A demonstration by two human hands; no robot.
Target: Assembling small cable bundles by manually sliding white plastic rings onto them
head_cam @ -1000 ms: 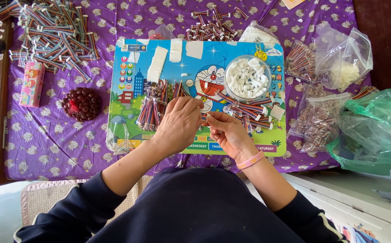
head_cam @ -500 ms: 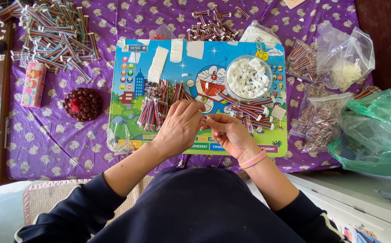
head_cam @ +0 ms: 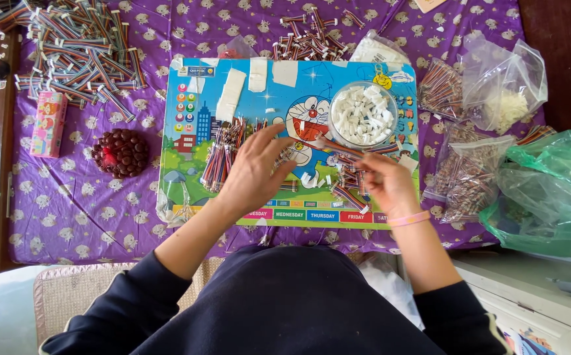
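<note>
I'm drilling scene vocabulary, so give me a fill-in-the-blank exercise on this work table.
1. The round clear bowl holds small ____ pieces.
2. The tablecloth under the picture board is ____.
3. The pink band sits on the wrist of the ____ hand.
4. The left hand rests beside a bundle of striped ____.

Missing words: white; purple; right; cables

Table under a purple patterned cloth (head_cam: pixel 88 217), cartoon board (head_cam: pixel 285 92), wire bundles (head_cam: pixel 82 49), clear bags (head_cam: pixel 496 85), pink box (head_cam: pixel 47 123), green bag (head_cam: pixel 548 190)
</note>
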